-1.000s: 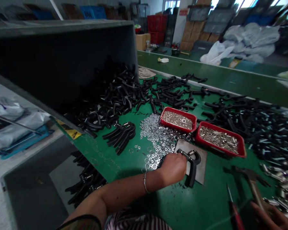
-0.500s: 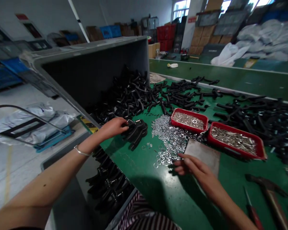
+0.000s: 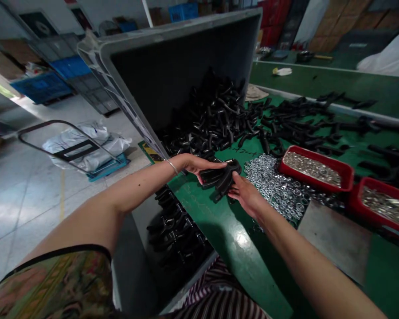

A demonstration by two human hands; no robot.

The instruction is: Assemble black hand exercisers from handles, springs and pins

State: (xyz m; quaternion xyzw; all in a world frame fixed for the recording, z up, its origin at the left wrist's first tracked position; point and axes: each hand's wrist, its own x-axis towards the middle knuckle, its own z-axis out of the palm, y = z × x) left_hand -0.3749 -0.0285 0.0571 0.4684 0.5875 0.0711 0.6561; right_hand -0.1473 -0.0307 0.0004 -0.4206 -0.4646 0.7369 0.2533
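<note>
Black handles: a small stack (image 3: 223,182) at the near-left edge of the green desk (image 3: 201,204), between both hands, just left of the loose metal rings (image 3: 269,179).
Weight: probably light singly, a modest load as a bundle.
Stiffness: they look hard and rigid, unlikely to bend or break.
Slip: the smooth, slightly shiny curved surfaces may slide over one another if squeezed from one side only.
Where to hold: likely best from both sides at once, thumbs above and fingers below, to keep the stack together.
Left hand (image 3: 191,164): partly curled round the stack's left side, a digit stretched along the top.
Right hand (image 3: 248,193): pinching the right side, thumb on top, other fingers bent low.
Hidden: how far the fingers reach underneath, I cannot tell.
</note>
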